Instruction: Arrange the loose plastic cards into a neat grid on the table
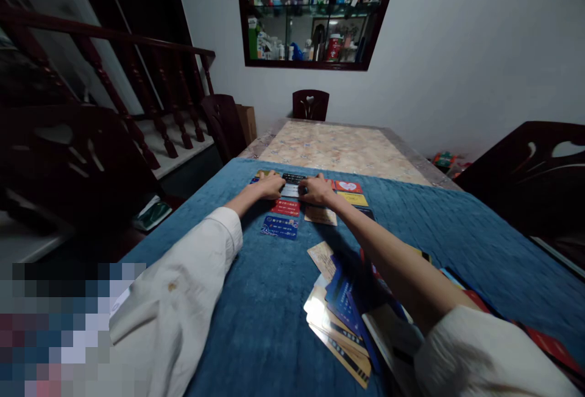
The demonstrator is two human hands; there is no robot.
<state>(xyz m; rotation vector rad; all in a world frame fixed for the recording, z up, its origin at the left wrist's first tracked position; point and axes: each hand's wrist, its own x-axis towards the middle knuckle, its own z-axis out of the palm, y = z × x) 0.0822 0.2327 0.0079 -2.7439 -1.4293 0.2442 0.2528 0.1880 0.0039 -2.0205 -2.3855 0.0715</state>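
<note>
Cards lie in rows on a blue cloth. My left hand [271, 186] rests over the left column with its fingers spread, index fingertip at the edge of a whitish card [291, 190]. On that card's other side is my right hand [317, 190], fingers bent and apart, fingertips against or just over its right edge. A black card [294, 179] lies just beyond it. Nearer me are a red card [286, 207], a blue card [280, 227] and a beige card [320, 215]. Right of my right hand lie a red card with a white heart [348, 186] and a yellow card [352, 200].
A loose fan of cards [336, 318] lies below my right forearm, which hides part of it. Past the blue cloth [256, 299] the patterned tabletop [338, 144] shows. Dark wooden chairs [311, 105] surround the table, and a glass cabinet [315, 13] is in the wall.
</note>
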